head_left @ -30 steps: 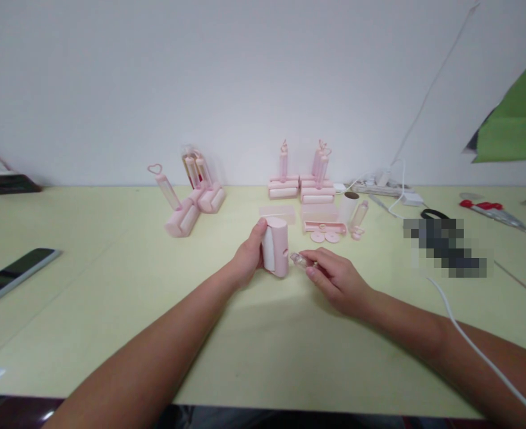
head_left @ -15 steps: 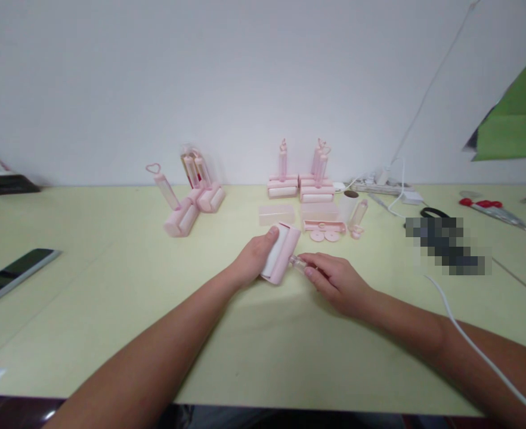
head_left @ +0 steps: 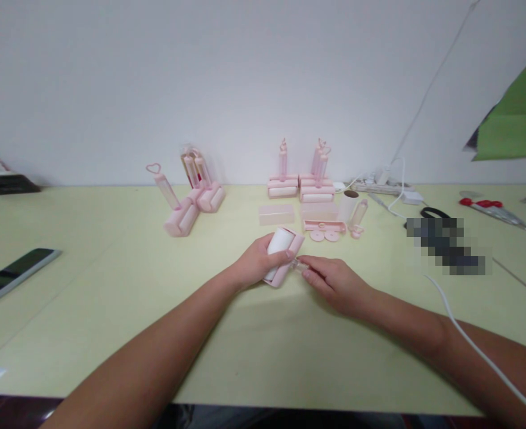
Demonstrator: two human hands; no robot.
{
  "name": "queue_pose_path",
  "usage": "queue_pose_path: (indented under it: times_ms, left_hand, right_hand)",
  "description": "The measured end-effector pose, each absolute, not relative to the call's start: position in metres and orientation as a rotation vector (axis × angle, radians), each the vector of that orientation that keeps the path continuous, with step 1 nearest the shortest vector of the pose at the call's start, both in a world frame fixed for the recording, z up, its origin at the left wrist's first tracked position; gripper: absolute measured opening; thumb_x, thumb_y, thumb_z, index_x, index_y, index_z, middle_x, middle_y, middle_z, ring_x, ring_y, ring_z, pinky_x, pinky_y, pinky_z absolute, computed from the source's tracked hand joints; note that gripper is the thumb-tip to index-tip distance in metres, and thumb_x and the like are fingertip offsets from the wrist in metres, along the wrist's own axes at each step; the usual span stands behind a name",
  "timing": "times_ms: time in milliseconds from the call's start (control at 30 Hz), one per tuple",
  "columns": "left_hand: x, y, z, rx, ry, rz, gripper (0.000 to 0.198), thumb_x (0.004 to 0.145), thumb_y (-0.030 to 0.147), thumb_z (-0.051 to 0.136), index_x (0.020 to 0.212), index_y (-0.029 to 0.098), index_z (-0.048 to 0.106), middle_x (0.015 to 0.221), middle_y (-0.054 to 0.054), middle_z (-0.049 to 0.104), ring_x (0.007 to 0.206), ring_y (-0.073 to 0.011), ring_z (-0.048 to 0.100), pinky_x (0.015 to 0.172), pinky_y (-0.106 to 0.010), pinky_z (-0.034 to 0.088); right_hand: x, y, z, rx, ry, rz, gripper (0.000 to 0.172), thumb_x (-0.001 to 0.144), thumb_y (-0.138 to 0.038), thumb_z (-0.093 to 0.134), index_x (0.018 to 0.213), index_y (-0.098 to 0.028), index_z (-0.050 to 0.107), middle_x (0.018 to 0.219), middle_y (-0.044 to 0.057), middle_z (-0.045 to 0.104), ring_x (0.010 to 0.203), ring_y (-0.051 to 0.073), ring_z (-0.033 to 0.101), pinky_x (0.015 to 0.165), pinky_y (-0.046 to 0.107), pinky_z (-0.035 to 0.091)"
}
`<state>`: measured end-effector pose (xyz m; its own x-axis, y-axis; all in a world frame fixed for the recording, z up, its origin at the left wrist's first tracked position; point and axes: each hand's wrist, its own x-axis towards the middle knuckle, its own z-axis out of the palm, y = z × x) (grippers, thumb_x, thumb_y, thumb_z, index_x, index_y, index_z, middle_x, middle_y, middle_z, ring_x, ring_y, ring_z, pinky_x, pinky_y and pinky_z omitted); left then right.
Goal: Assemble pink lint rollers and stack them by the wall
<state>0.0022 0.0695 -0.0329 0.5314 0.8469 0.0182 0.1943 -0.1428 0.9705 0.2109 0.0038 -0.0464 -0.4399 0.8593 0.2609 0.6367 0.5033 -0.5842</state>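
Observation:
My left hand [head_left: 263, 260] is wrapped round the head of a pink lint roller [head_left: 292, 252], its thumb lying across the pink casing. The white sticky roll [head_left: 279, 243] shows inside the casing. With its thumb and fingers, my right hand [head_left: 334, 280] grips the clear handle [head_left: 298, 266] that joins the casing. Most of that handle is hidden by the fingers. Just beyond lie a pink half casing [head_left: 324, 226], two pink discs [head_left: 324, 236], a loose clear handle [head_left: 358, 215] and a white paper roll [head_left: 347, 205].
Several assembled pink lint rollers stand at the back left [head_left: 182, 217] and back middle [head_left: 282, 186]. Translucent covers [head_left: 276, 214] lie before the latter. A phone [head_left: 16, 274] is at left; scissors [head_left: 491, 208], a power strip [head_left: 374, 185] and a white cable [head_left: 469, 345] are at right.
My left thumb has moved from the white roll's upper end across to the pink casing near the handle joint. The roller has turned slightly, showing more white roll. My right hand keeps its grip.

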Motion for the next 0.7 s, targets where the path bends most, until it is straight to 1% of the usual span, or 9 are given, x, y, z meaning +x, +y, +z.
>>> queue_pose_path:
  times_ms: [400, 567, 700]
  left_hand:
    - [0.0082, 0.0655, -0.0383, 1.759, 0.97, 0.738, 0.04, 0.079, 0.045, 0.068, 0.104, 0.015, 0.062, 0.085, -0.002, 0.063, 0.073, -0.016, 0.054, 0.066, -0.025, 0.042]
    - [0.0088, 0.0656, -0.038, 1.768, 0.981, 0.73, 0.037, 0.08, 0.044, 0.067, 0.103, 0.015, 0.061, 0.085, -0.002, 0.062, 0.073, -0.0158, 0.054, 0.065, -0.025, 0.042]
    - [0.0121, 0.0643, -0.0359, 1.744, 0.971, 0.744, 0.035, 0.08, 0.043, 0.066, 0.1, 0.015, 0.06, 0.081, -0.001, 0.06, 0.071, -0.0146, 0.052, 0.065, -0.025, 0.042]
  right_hand:
    - [0.2086, 0.0031, -0.0433, -1.301, -2.266, 0.597, 0.033, 0.101, -0.033, 0.039, 0.115, -0.014, 0.062, 0.106, 0.012, 0.072, 0.096, 0.024, 0.067, 0.084, 0.034, 0.048]
    - [0.209, 0.0031, -0.0439, -1.308, -2.273, 0.599, 0.032, 0.101, -0.033, 0.039, 0.114, -0.014, 0.062, 0.107, 0.013, 0.072, 0.096, 0.024, 0.067, 0.084, 0.034, 0.047]
    - [0.2096, 0.0043, -0.0439, -1.305, -2.28, 0.597, 0.032, 0.101, -0.033, 0.039, 0.112, -0.014, 0.062, 0.104, 0.013, 0.072, 0.093, 0.024, 0.067, 0.082, 0.034, 0.047]
